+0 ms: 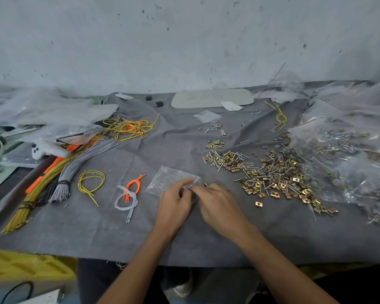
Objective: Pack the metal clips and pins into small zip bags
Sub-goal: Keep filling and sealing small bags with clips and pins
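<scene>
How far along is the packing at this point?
Done: filled bags lie heaped at right. In hand: the left hand pinches a small zip bag while the right hand works at its mouth. Left: a large loose pile of clips and pins on the cloth.

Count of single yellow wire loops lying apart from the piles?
2. Yellow loop front left on the cloth; second loop back right. Plastic bags may hide more.

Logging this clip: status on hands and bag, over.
Left hand grips small zip bag at its mouth. Right hand pinches pins at the opening. Clip-and-pin pile to the right, nothing between.
</scene>
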### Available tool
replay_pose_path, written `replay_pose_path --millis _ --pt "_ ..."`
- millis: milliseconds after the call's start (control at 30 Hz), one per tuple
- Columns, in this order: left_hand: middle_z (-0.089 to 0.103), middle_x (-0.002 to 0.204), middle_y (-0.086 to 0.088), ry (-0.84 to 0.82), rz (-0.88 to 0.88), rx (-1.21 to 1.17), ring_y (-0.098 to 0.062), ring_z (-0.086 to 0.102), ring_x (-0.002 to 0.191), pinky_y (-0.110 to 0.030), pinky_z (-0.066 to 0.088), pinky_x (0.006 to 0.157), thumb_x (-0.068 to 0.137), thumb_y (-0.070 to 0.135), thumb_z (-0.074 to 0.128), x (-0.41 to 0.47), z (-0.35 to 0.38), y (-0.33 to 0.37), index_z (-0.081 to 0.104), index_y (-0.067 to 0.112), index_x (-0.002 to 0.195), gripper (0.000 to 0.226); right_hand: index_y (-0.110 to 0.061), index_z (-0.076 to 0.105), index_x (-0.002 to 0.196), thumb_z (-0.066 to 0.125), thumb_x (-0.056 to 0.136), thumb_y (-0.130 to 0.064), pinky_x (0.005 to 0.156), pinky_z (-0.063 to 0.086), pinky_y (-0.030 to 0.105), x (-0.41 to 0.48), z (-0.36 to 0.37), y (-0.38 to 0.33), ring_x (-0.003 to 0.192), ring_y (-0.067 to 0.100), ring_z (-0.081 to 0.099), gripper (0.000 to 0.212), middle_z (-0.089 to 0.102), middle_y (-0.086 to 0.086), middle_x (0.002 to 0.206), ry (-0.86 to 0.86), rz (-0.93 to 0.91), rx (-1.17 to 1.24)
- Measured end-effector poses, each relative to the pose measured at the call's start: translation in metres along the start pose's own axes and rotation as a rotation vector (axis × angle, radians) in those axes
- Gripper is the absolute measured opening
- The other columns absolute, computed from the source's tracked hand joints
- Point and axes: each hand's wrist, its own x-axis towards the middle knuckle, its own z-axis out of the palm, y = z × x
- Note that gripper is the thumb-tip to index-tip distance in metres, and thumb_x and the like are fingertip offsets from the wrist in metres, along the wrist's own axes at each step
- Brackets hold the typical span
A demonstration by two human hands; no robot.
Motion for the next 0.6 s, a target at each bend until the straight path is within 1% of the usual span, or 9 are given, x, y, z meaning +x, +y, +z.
replay_pose_path --millis 100,167,333,400,433,500,567,600 --pt "0.076 0.093 0.006 -0.018 -0.015 -0.01 -0.007 0.07 0.089 -0.04 0.057 0.086 0.081 0.03 0.046 0.001 0.0 -0.001 0.072 0.022 0.118 0.046 -0.023 0.049 0.125 0.049 0.096 -0.016 0.072 0.033 0.031 0.001 0.0 0.0 0.097 0.024 0.057 0.03 0.07 0.002 0.101 0.001 0.011 0.036" --pt "0.076 0.093 0.005 -0.028 -0.032 -0.026 -0.01 0.072 0.088 -0.042 0.058 0.085 0.082 0.028 0.047 0.001 0.001 -0.001 0.072 0.023 0.118 0.044 -0.023 0.048 0.125 0.049 0.096 -0.016 0.071 0.025 0.028 0.0 -0.001 0.0 0.099 0.022 0.056 0.03 0.069 0.0 0.105 -0.002 0.015 0.045" --pt "0.076 0.094 0.009 -0.016 -0.004 0.027 -0.001 0.068 0.089 -0.034 0.056 0.087 0.081 0.03 0.048 0.0 -0.001 0.001 0.072 0.024 0.117 0.044 -0.019 0.05 0.12 0.05 0.085 -0.006 0.073 0.02 0.023 0.0 -0.001 0.001 0.099 0.02 0.052 0.038 0.068 -0.002 0.112 -0.027 0.006 0.08" --pt "0.076 0.097 0.011 -0.01 -0.01 0.018 0.004 0.066 0.088 -0.028 0.054 0.085 0.08 0.03 0.047 0.0 -0.001 0.002 0.072 0.024 0.117 0.045 -0.021 0.05 0.117 0.05 0.084 -0.007 0.074 0.024 0.024 0.001 0.0 0.002 0.099 0.02 0.052 0.036 0.067 -0.002 0.112 -0.029 0.02 0.105" --pt "0.075 0.098 0.012 -0.006 -0.011 0.017 0.006 0.065 0.088 -0.024 0.053 0.084 0.08 0.031 0.047 -0.001 -0.001 0.002 0.072 0.024 0.118 0.046 -0.022 0.05 0.115 0.051 0.084 -0.008 0.078 0.03 0.026 0.002 0.0 0.002 0.1 0.02 0.053 0.033 0.067 -0.002 0.111 -0.021 0.046 0.121" --pt "0.074 0.093 0.013 -0.004 -0.01 0.012 0.003 0.064 0.084 -0.025 0.052 0.082 0.08 0.03 0.046 -0.001 -0.001 0.003 0.072 0.024 0.118 0.047 -0.021 0.055 0.111 0.056 0.087 -0.009 0.084 0.041 0.034 0.002 0.0 0.004 0.099 0.022 0.055 0.027 0.068 -0.003 0.106 0.067 0.134 0.123" --pt "0.074 0.088 0.01 -0.003 -0.018 -0.005 0.0 0.064 0.076 -0.025 0.052 0.077 0.079 0.029 0.045 -0.002 -0.002 0.003 0.072 0.024 0.118 0.047 -0.018 0.062 0.114 0.059 0.09 -0.015 0.086 0.043 0.04 0.001 0.001 0.01 0.1 0.026 0.056 0.025 0.068 -0.001 0.107 0.154 0.259 0.003" --pt "0.074 0.086 0.009 -0.003 -0.023 -0.012 -0.001 0.064 0.073 -0.024 0.051 0.075 0.079 0.028 0.045 -0.001 -0.002 0.003 0.072 0.024 0.118 0.048 -0.019 0.063 0.117 0.058 0.092 -0.021 0.088 0.042 0.041 0.001 0.002 0.012 0.102 0.028 0.055 0.026 0.066 0.0 0.112 0.142 0.326 -0.086"
